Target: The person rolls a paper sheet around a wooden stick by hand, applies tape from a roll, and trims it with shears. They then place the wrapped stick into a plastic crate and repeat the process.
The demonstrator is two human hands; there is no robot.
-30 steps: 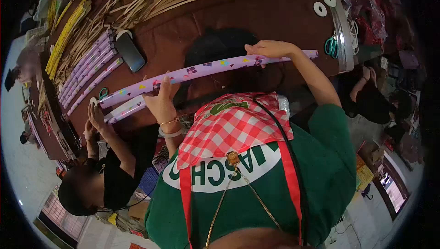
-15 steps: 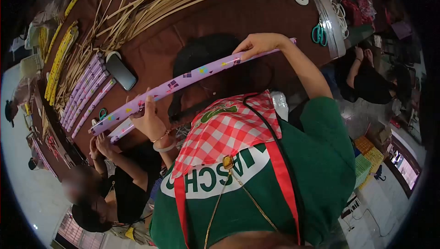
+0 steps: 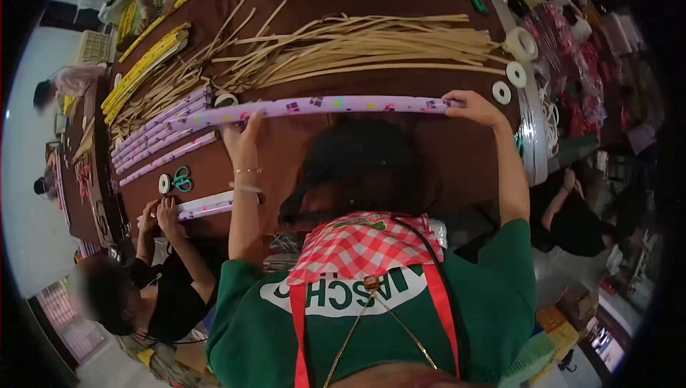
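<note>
A long purple patterned roll (image 3: 343, 105) spans the view in both of my hands, above the brown tabletop. My left hand (image 3: 244, 131) grips it left of its middle, thumb along the near side. At its right end, the fingers of my right hand (image 3: 468, 107) close around the roll. The roll's left part reaches over several shorter purple rolls (image 3: 161, 151) lying side by side. Just beyond my right hand are white tape rolls (image 3: 501, 93). Behind the long roll lies a spread of tan strips (image 3: 386, 48).
Yellow rolls (image 3: 143, 73) lie at the far left. Teal scissors (image 3: 183, 178) rest beside a small white tape roll (image 3: 164, 183). At the left, a co-worker's hands (image 3: 163, 216) touch another purple wrap (image 3: 207, 206). Clear strips (image 3: 531, 131) line the right edge.
The long roll has moved forward over the table and turned from slanted to nearly level. Both my hands moved with it, still gripping. The head view has shifted too.
</note>
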